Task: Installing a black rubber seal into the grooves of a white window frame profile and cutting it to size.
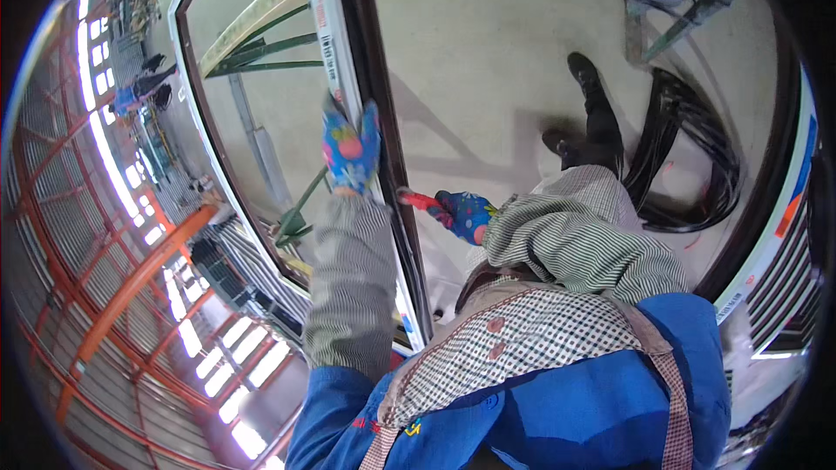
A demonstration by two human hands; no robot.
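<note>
A large window frame (338, 43), white with a blue-printed protective film and a dark inner edge, crosses in front of me. My left hand (351, 146), in a blue flowered glove, grips its near bar, thumb on one side and fingers on the other. Close to the dark edge (390, 135) of that bar is my right hand (466, 216), in a matching glove. Its fingers are closed round a small red tool (421, 201), whose tip points to the bar. What kind of tool it is, I cannot make out.
Black rubber-like strip (649, 152) lies coiled on the floor at the right. A metal stand (688, 22) is at the far right, and green supports (270, 52) show through the frame. Another framed bar (779, 226) curves along the right. A person (139, 96) is far off left.
</note>
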